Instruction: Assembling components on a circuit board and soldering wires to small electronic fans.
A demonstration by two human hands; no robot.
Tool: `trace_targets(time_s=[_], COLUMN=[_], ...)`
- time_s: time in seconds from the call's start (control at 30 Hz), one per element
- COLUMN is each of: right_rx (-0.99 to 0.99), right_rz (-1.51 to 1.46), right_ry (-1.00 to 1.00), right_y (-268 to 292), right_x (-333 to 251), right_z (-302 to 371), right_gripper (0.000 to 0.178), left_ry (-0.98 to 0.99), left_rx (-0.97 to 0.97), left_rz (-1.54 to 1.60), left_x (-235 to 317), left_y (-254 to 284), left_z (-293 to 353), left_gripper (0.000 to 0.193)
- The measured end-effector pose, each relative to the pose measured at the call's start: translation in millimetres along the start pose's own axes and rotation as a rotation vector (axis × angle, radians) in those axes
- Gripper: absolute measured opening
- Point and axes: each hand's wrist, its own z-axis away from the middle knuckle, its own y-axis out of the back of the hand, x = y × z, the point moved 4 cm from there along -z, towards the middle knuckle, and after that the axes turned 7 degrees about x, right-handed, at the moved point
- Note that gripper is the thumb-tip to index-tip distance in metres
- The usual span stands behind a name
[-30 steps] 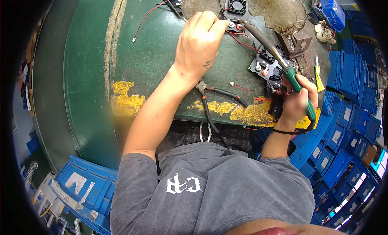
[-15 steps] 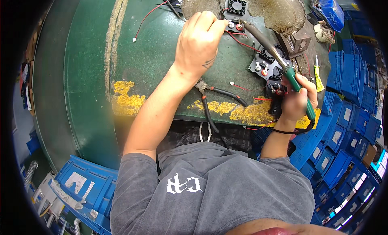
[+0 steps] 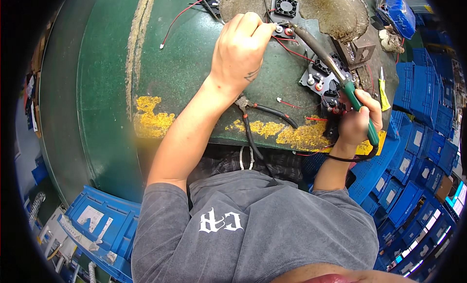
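Observation:
My right hand (image 3: 357,122) is wrapped round the green handle of a soldering iron (image 3: 351,94). The iron slants up and left, its tip at the red and white terminals (image 3: 284,31) of a dark plate carrying a small black fan (image 3: 285,7). Just left of those terminals, my left hand (image 3: 241,44) is closed in a pinch; its fingertips are turned away, so what they hold is unclear. A thin grey strand (image 3: 210,7) runs behind that hand. Below its wrist lie pliers (image 3: 247,107) with black and orange handles.
More fan plates (image 3: 315,81) with red and black wires lie under the iron. A worn brown block (image 3: 335,13) and a metal box (image 3: 361,50) stand at the back. A yellow tube (image 3: 383,94) lies at right; blue crates (image 3: 423,93) are stacked beyond the green table (image 3: 185,73).
Almost nothing differs. Both hands and the soldering iron keep their places at the terminals; the view shifts very slightly.

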Motion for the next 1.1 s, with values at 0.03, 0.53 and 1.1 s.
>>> trace_targets(time_s=[0.03,0.53,1.1], right_rx=[-0.012,0.009,0.019], right_rz=[-0.037,-0.017,0.05], right_ry=[-0.026,-0.039,0.024], right_y=[0.2,1.3,-0.7], right_x=[-0.1,1.5,3.3], right_z=[-0.1,1.1,-0.5], right_gripper=[0.036,0.035,0.036], left_ry=[0.0,-0.001,-0.008], left_rx=[-0.002,0.008,0.0], left_rz=[0.001,-0.005,-0.012], left_x=[-0.4,1.3,1.3], left_y=[-1.0,0.1,1.0], left_z=[0.2,-0.7,0.2], left_gripper=[0.023,0.022,0.022])
